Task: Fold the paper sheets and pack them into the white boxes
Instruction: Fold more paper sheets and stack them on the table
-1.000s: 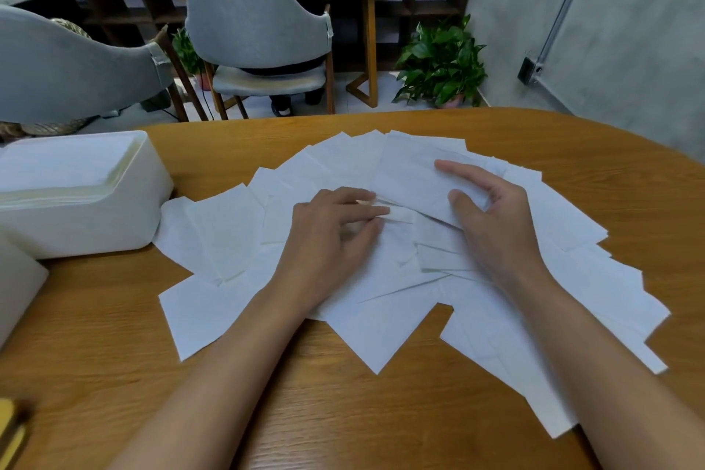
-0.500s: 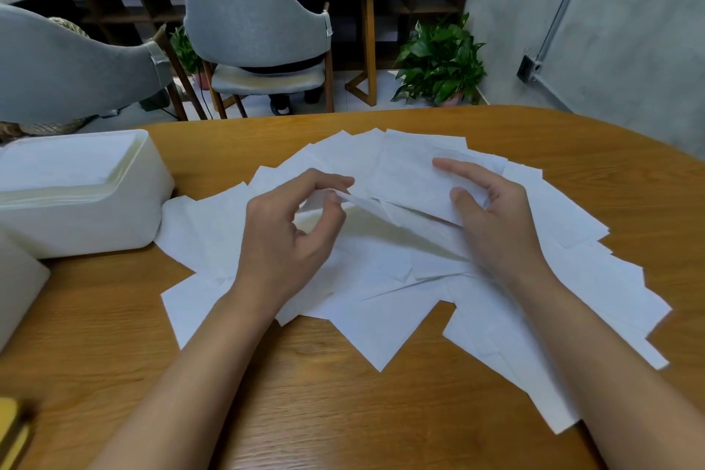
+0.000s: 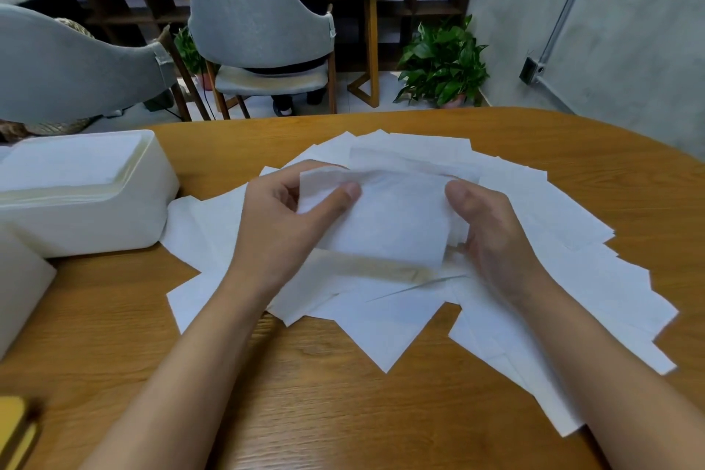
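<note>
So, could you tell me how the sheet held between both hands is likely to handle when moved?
Probably floppy: the sheet bows along its top edge although the left hand and right hand pinch both sides. Likely very light and thin, since it looks faintly see-through. It may slide easily over the loose pile beneath.

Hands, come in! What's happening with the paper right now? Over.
Left hand and right hand pinch one paper sheet by its side edges. Sheet held above the pile, not boxed. White box at left, path open.
</note>
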A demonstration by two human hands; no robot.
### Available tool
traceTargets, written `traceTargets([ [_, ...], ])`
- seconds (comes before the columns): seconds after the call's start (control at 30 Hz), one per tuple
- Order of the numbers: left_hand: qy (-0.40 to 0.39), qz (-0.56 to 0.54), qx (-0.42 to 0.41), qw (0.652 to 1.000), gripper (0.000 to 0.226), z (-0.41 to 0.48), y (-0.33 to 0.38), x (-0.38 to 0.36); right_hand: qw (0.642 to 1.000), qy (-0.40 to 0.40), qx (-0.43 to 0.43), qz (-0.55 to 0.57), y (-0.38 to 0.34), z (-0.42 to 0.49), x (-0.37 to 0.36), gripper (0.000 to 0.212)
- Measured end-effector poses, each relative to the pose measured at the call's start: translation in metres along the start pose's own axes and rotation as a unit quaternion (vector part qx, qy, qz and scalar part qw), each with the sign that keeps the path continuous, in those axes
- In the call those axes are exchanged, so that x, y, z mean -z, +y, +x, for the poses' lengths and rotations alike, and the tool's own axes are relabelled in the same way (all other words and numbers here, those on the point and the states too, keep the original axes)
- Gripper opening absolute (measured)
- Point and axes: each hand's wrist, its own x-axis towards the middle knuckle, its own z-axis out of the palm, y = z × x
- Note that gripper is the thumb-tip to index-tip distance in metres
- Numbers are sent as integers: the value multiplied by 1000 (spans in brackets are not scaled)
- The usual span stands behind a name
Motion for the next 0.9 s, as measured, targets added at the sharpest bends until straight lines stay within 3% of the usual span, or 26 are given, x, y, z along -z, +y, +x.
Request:
traceTargets([
  [0.07,13,-25,33,999,11,-2,-2,-5,1000,-1,-9,20,0,-2,-6,50],
  [0.17,21,-5,46,999,10,-4,-6,-11,1000,-1,-12,1,-3,-5,-14,30],
  [0.4,21,29,51,998,17,-2,-12,-12,999,20,-27,-39,0,-6,-19,20],
  [0.47,21,47,45,998,22,-3,-14,-13,999,15,-15,-36,-1,-5,-18,28],
  [0.6,41,95,65,993,50,-4,-16,-18,998,6,39,-54,-4,-3,-13,63],
  [0.7,-1,1,120,993,52,-6,-7,-21,998,16,47,-39,-4,0,-6,74],
  [0.77,-15,-29,102,994,50,-8,-3,-23,998,4,47,-43,-6,1,1,67],
  [0.9,9,9,34,999,58,-9,-15,-30,991,-37,24,-123,-11,3,15,31],
])
